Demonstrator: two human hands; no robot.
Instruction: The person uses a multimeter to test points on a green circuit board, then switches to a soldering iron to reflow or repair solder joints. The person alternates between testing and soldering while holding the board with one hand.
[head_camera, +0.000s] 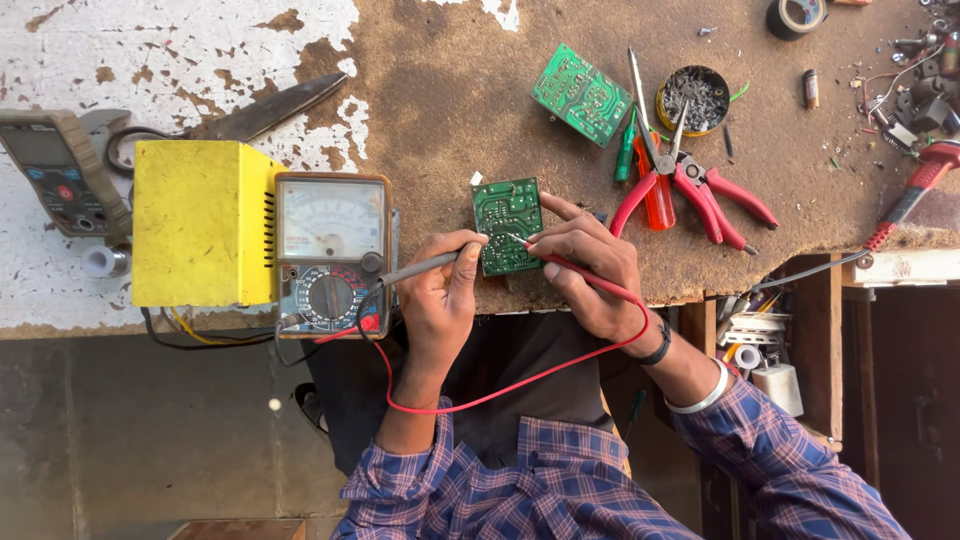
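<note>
The left hand (440, 290) is closed around a black probe (420, 267), thumb and fingers pinching its shaft, with the tip laid on the lower left part of a green board (508, 225). The right hand (585, 265) is closed in the same pinch on a red probe (575, 268), whose tip meets the board near its middle. The board lies flat on the bench (440, 90) between the two hands, just above their fingertips, close to the bench's near edge.

A red lead (520, 380) runs from the right hand, loops down below both wrists across the lap and climbs to the meter (332, 252), which lies just left of the left hand. The meter has a pale dial face on top and a round selector knob below. A yellow box (200, 222) touches the meter's left side, and further left lies a grey digital meter (62, 170). Above the yellow box, large scissors (250, 115) lie on the flaking white paint.

Above the right hand, well apart from it, lies a second green board (582, 95). Just right of the right hand's fingers are red-handled pliers (700, 195) with an orange screwdriver (656, 200) beside them and a green one (625, 150) above. A round tin (697, 98) of metal scraps sits past the pliers. Far right, a red-handled tool (915, 190) rests at the bench edge, and a roll of tape (797, 15) lies at the top.

Both arms wear blue plaid sleeves; the right wrist bears a black band and a white bangle.
</note>
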